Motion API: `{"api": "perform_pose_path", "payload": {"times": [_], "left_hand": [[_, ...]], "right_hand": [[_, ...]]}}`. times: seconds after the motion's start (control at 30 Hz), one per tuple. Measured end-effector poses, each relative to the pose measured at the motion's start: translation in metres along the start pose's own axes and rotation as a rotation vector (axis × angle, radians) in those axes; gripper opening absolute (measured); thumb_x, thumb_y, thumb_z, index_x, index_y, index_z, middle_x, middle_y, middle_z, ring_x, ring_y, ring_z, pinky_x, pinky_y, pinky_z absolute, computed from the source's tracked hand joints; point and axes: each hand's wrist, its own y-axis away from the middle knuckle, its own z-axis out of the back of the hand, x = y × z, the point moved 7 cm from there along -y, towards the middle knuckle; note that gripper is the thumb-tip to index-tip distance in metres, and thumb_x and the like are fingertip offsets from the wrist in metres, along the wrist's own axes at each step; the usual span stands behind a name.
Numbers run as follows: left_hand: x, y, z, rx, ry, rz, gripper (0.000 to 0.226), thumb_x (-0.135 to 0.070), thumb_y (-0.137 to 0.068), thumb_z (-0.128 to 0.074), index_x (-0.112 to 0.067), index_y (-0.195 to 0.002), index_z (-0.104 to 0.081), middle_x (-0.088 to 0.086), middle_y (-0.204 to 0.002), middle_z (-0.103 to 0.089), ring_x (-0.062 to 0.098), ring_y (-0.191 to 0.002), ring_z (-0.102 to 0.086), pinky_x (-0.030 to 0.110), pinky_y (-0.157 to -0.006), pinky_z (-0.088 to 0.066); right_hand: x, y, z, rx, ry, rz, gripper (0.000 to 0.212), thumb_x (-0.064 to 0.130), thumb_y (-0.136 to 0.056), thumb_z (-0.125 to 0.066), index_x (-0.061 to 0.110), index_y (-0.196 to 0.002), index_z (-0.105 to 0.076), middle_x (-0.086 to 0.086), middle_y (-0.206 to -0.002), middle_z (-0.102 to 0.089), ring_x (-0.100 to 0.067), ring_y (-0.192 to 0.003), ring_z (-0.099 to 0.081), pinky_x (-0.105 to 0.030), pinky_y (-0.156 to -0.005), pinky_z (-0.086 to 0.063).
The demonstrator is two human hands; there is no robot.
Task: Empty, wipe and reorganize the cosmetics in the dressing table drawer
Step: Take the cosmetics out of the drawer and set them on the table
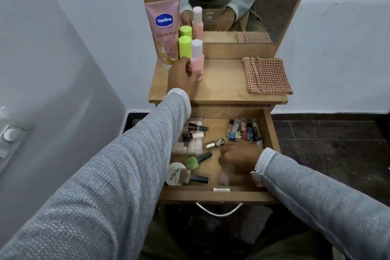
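The wooden drawer [217, 194] stands pulled out below the dressing table top [223, 88]. My left hand [182, 78] grips a pink bottle with a white cap [197, 60] standing upright on the top, beside a lime-green capped bottle [184, 47] and a pink Vaseline tube [164, 31]. My right hand [238, 158] is inside the drawer with fingers curled, next to a gold nail polish bottle [214, 143]; whether it holds anything is hidden. A green nail polish [197, 160], a white round jar [175, 174] and a clear box of small tubes [191, 141] lie at the drawer's left.
A folded checked cloth [266, 75] lies on the right of the table top. Several small bottles [244, 130] are bunched at the drawer's back right. A mirror [263, 2] stands behind the top. White walls flank the table; dark floor [327, 143] lies to the right.
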Motion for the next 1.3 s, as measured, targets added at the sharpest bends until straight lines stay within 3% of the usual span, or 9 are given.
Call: {"api": "perform_pose_path", "payload": {"times": [0.1, 0.23, 0.3, 0.53, 0.8, 0.93, 1.03, 1.13, 1.3], "left_hand": [[0.002, -0.003, -0.007, -0.030, -0.007, 0.013, 0.032, -0.023, -0.073, -0.078, -0.010, -0.097, -0.063, 0.002, -0.089, -0.067, 0.020, -0.077, -0.061, 0.036, -0.075, -0.053], [0.004, -0.009, -0.009, -0.053, -0.046, 0.052, 0.029, -0.030, -0.074, -0.078, -0.012, -0.093, -0.064, 0.001, -0.090, -0.070, 0.020, -0.080, -0.063, 0.034, -0.078, -0.052], [0.005, -0.014, -0.009, -0.055, -0.076, 0.074, 0.028, -0.033, -0.074, -0.078, -0.014, -0.088, -0.063, 0.000, -0.086, -0.069, 0.021, -0.080, -0.063, 0.034, -0.077, -0.051], [0.008, -0.020, -0.008, -0.102, -0.099, 0.136, 0.032, -0.037, -0.076, -0.077, -0.014, -0.084, -0.056, -0.003, -0.080, -0.063, 0.020, -0.077, -0.059, 0.027, -0.069, -0.042], [0.015, -0.019, -0.008, -0.128, -0.019, 0.143, 0.024, -0.028, -0.076, -0.077, -0.017, -0.079, -0.056, -0.007, -0.074, -0.061, 0.014, -0.071, -0.057, 0.022, -0.065, -0.039], [0.017, -0.013, -0.006, -0.135, 0.032, 0.105, 0.019, -0.021, -0.075, -0.077, -0.018, -0.078, -0.059, -0.008, -0.075, -0.063, 0.006, -0.066, -0.054, 0.015, -0.064, -0.044], [0.017, -0.008, -0.004, -0.122, 0.045, 0.064, 0.016, -0.018, -0.076, -0.076, -0.015, -0.079, -0.061, -0.008, -0.076, -0.064, 0.004, -0.066, -0.054, 0.007, -0.062, -0.042], [0.019, -0.005, -0.004, -0.110, 0.047, 0.071, 0.014, -0.020, -0.076, -0.076, -0.018, -0.079, -0.062, -0.007, -0.077, -0.066, 0.007, -0.069, -0.058, 0.018, -0.068, -0.050], [0.022, -0.006, -0.006, -0.101, 0.048, 0.087, 0.011, -0.021, -0.078, -0.075, -0.020, -0.081, -0.064, -0.007, -0.079, -0.068, 0.008, -0.070, -0.060, 0.025, -0.072, -0.054]], "right_hand": [[-0.004, 0.003, 0.006, -0.047, -0.063, 0.012, 0.029, 0.027, -0.091, -0.056, 0.016, -0.117, -0.063, -0.006, -0.117, -0.056, -0.026, -0.106, -0.056, -0.036, -0.081, -0.047], [-0.010, 0.006, 0.009, -0.121, -0.187, -0.012, 0.036, 0.028, -0.086, -0.064, 0.020, -0.121, -0.059, -0.001, -0.123, -0.051, -0.023, -0.106, -0.056, -0.030, -0.076, -0.043], [-0.013, 0.006, 0.012, -0.156, -0.243, -0.018, 0.036, 0.029, -0.085, -0.065, 0.020, -0.119, -0.058, -0.001, -0.124, -0.051, -0.022, -0.103, -0.056, -0.032, -0.078, -0.049], [-0.029, 0.020, 0.038, -0.297, -0.532, -0.021, 0.031, 0.033, -0.078, -0.073, 0.018, -0.104, -0.066, 0.002, -0.104, -0.058, -0.013, -0.091, -0.056, -0.035, -0.079, -0.051], [-0.085, 0.053, 0.110, -0.628, -0.840, -0.177, 0.028, 0.021, -0.076, -0.077, 0.018, -0.100, -0.063, 0.006, -0.099, -0.060, -0.006, -0.084, -0.060, -0.018, -0.067, -0.049], [-0.119, 0.047, 0.156, -0.857, -0.846, -0.264, 0.031, 0.022, -0.074, -0.079, 0.014, -0.100, -0.063, 0.004, -0.094, -0.062, -0.009, -0.083, -0.062, -0.021, -0.070, -0.053], [-0.144, 0.027, 0.176, -0.957, -0.871, -0.349, 0.034, 0.022, -0.075, -0.079, 0.015, -0.101, -0.060, 0.004, -0.088, -0.060, -0.005, -0.073, -0.055, -0.015, -0.062, -0.045], [-0.162, 0.004, 0.186, -1.054, -0.847, -0.397, 0.038, 0.020, -0.074, -0.080, 0.014, -0.105, -0.059, 0.003, -0.083, -0.059, -0.004, -0.067, -0.052, -0.010, -0.055, -0.040], [-0.178, -0.025, 0.187, -1.103, -0.793, -0.441, 0.041, 0.017, -0.070, -0.078, 0.013, -0.106, -0.058, 0.008, -0.076, -0.056, -0.004, -0.064, -0.050, -0.018, -0.056, -0.038]]}}
